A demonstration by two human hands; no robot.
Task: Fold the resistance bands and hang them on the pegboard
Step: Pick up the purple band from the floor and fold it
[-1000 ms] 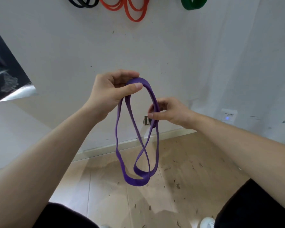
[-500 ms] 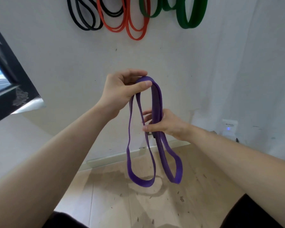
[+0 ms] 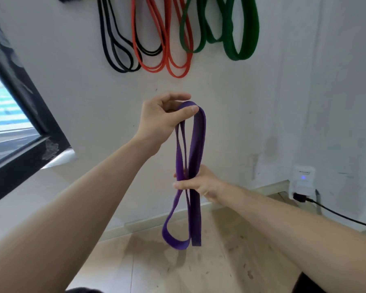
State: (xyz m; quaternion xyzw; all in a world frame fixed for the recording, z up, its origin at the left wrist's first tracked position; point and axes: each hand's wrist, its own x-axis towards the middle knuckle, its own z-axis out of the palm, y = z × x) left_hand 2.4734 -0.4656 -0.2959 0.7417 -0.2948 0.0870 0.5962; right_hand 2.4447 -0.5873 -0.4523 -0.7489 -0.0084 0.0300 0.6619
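So the left hand (image 3: 162, 119) is up high, thumb and curled fingers pinching the top bend of the purple band (image 3: 199, 140), which hangs down doubled over into a couple of long loops. The right hand (image 3: 203, 185) sits lower, straight under the left one, with its thumb laid across the front and its fingers wrapped behind, squeezing all the strands together about halfway down. Below the right hand the loops dangle free in the air, one opened out to the left, the other flat and edge-on. Both hands are held up in front of a scuffed white wall (image 3: 251, 98). Up above the left hand, a bunch of bands hang on that wall: black bands (image 3: 125, 70) to the upper left, orange bands (image 3: 176, 76) right above, and green bands (image 3: 238, 57) off to the upper right; their tops run out of the picture. Way out left of the left hand there's a window (image 3: 2, 115) with a dark frame (image 3: 30, 98). To the right of the right hand, a white wall socket (image 3: 303, 176) glows blue, with a black cable (image 3: 338, 215) plugged in below it. Underneath everything is a light wood floor (image 3: 148, 269) with dark specks, meeting the wall at a pale baseboard (image 3: 152, 219).
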